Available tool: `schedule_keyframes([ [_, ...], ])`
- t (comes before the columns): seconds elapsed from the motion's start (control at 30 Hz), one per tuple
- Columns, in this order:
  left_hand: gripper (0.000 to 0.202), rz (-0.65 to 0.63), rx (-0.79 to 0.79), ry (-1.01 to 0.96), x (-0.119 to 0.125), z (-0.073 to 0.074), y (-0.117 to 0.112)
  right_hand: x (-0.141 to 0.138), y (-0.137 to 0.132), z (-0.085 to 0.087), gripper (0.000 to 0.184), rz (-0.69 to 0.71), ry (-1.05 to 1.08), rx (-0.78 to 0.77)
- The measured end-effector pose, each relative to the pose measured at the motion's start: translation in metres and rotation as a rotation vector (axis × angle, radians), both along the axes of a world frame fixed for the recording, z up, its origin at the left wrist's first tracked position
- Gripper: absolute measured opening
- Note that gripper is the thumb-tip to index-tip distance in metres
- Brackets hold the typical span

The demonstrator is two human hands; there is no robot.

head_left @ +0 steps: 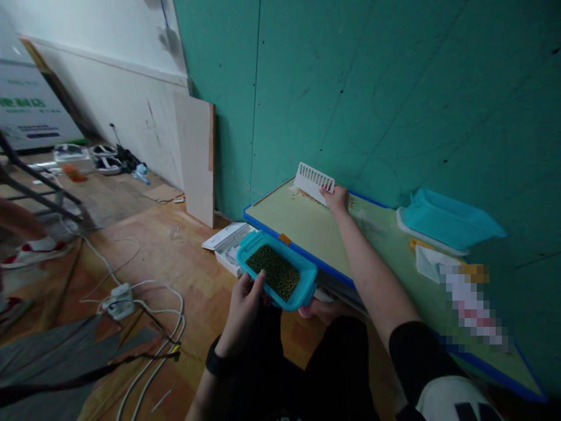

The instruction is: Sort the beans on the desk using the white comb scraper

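My left hand (pixel 246 304) grips the near edge of a blue plastic container (pixel 277 275) filled with small green beans, held just off the table's front edge. My right hand (pixel 335 199) reaches across the green table (pixel 307 225) with its fingers closed on a white slotted scraper (pixel 312 181). The scraper stands tilted on the tabletop near the far edge. A small heap of pale grains (pixel 307 196) lies beside the scraper.
A second blue container (pixel 447 219) lies tipped over on a white lid at the table's right, beside papers (pixel 432 263). A teal wall backs the table. On the wooden floor are a power strip with cables (pixel 120 299), a white box (pixel 228 242) and a leaning board (pixel 195 155).
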State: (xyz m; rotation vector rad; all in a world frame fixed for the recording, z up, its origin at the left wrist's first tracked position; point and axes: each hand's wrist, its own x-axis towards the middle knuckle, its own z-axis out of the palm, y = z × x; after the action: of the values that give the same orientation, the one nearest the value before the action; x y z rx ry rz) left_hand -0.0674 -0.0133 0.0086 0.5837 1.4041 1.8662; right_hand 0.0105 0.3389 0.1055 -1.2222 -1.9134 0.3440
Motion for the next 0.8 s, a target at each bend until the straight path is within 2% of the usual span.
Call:
schedule_keyframes([
  [0.23, 0.042, -0.009, 0.005, -0.037, 0.0, -0.006, 0.0, -0.001, 0.006, -0.005, 0.025, 0.027, 0.003, -0.009],
  [0.57, 0.04, -0.011, 0.0, -0.054, 0.001, -0.005, -0.001, 0.0, 0.018, -0.013, 0.026, 0.036, 0.066, -0.025],
  [0.8, 0.041, -0.022, -0.015, -0.015, 0.001, -0.005, -0.002, -0.008, 0.02, -0.018, 0.027, 0.107, 0.096, -0.04],
])
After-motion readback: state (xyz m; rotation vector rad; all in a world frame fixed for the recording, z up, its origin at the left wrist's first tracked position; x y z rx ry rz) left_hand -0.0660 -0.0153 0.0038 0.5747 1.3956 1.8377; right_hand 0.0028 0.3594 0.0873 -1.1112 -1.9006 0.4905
